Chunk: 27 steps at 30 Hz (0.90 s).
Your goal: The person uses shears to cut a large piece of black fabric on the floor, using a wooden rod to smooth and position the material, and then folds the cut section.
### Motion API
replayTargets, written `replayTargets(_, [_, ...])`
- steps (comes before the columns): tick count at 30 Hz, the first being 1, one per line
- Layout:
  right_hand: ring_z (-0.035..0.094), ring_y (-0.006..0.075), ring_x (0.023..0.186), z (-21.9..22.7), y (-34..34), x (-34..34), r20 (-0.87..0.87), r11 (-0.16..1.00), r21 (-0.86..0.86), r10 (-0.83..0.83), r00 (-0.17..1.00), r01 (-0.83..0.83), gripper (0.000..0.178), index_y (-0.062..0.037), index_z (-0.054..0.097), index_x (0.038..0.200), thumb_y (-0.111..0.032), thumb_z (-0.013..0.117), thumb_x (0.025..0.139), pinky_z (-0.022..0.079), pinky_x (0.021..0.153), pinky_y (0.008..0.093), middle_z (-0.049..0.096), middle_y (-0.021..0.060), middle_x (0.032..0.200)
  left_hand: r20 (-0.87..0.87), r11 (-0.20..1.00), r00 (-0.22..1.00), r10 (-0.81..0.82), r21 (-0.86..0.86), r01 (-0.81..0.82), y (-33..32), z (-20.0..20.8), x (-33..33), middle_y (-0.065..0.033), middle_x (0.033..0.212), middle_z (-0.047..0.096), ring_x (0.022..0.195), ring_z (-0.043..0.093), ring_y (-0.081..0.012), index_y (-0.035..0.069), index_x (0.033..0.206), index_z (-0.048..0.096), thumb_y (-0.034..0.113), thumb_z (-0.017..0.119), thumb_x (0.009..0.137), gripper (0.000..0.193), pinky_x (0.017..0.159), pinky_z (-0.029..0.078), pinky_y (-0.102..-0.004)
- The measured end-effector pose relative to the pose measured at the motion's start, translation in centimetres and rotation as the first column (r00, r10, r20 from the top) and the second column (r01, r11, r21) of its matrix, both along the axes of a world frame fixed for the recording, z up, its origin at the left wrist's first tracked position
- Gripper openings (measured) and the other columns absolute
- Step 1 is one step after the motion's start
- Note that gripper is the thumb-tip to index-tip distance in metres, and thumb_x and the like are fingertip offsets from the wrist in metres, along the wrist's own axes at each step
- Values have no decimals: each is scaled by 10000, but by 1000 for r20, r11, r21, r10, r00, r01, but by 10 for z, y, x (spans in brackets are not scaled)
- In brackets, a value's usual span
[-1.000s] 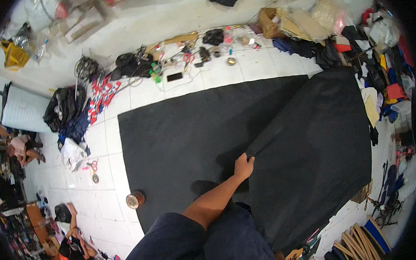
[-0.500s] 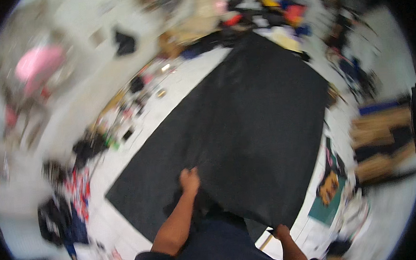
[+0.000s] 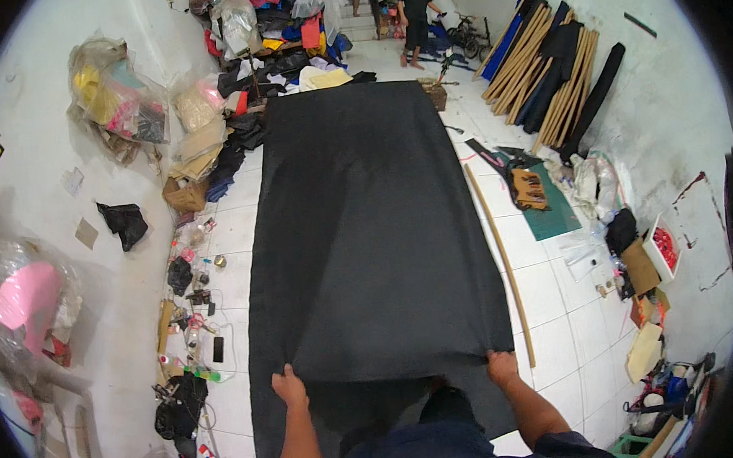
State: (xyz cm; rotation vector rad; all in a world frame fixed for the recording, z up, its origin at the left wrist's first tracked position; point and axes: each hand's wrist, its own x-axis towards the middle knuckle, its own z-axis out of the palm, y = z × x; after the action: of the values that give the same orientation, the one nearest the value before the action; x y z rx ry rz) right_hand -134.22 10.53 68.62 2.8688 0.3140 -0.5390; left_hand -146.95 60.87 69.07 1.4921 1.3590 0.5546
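Observation:
A large sheet of black fabric (image 3: 375, 228) stretches away from me over the white tiled floor. Its near edge is raised between my two hands. My left hand (image 3: 289, 388) is closed on that edge near the left side, fingers pinching the cloth. At the right corner my right hand (image 3: 502, 367) grips the same edge. Faint creases run from both hands into the sheet. Beneath the lifted edge lies another black layer (image 3: 268, 432), reaching closer to my body; I cannot tell whether it is the same piece. My dark clothing hides part of it.
Along the right side lies a long wooden stick (image 3: 503, 271), with a green cutting mat (image 3: 550, 218) beyond it. Fabric rolls (image 3: 575, 73) lean on the right wall. Clutter and a phone (image 3: 218, 349) line the left. A person (image 3: 415, 16) stands at the far end.
My view has swung round and sharpened, so the sheet now runs straight ahead. Both hands still hold the near edge, which now spans level between them.

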Motion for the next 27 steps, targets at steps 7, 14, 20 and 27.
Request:
replayTargets(7, [680,310,1016,16,-44,-128,-121,996,3,-87,989,88,278,-147,663,1121,-204,473,926,433,963,538,715,127,1031,-52,998,997,50,-45,-53,-38,-7,-159,-234,1052,634,966,608,-321,-139,1052,573,133,638,907,315,866,458,-419])
replayTargets(14, [685,306,1015,6,-117,-256,-225,1000,-7,2,974,-3,296,-147,660,1134,-200,488,900,441,950,554,716,135,1041,-179,973,957,228,19,-228,-105,-21,-287,-263,1113,630,985,615,-349,-144,1145,548,110,617,928,341,894,461,-423])
replayTargets(20, [708,340,917,-39,-194,-361,-236,996,85,50,971,-31,291,-139,681,1070,-209,450,908,478,880,540,723,172,959,-3,990,993,119,70,-118,-166,-63,-399,-169,1014,647,915,609,-302,-73,1059,599,152,643,919,269,823,466,-376])
replayTargets(27, [706,338,916,-99,-261,-475,-310,992,114,-24,951,62,311,-146,692,1093,-199,446,909,494,854,515,723,176,937,-59,977,980,192,-87,-196,-223,-120,-524,-126,973,656,794,601,-232,-36,1081,604,195,623,940,272,777,488,-363])
